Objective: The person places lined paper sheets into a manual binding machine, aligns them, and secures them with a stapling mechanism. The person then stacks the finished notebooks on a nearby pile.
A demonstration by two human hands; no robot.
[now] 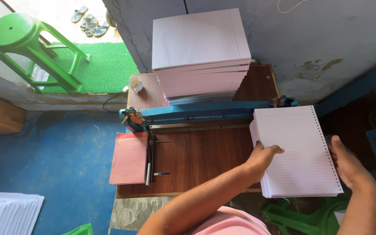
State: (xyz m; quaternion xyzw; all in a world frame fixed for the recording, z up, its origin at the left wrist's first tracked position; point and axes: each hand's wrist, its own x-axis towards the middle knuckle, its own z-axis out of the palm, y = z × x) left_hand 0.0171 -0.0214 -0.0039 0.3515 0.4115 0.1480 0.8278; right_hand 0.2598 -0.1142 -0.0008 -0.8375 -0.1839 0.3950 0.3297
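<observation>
head view: left hand (264, 159) and right hand (344, 162) pinching opposite edges of a punched ruled paper stack (297, 150), beside blue punching machine (196, 113) on wooden table (196, 152).

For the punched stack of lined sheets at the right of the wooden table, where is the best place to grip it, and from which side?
By its two long edges, one hand from each side, probably. The punched stack is loose sheets, so squeezing both edges should keep them squared. The left hand clasps the plain edge and the right hand the holed edge. Its near end overhangs the table, leaving room for fingers beneath.
</observation>
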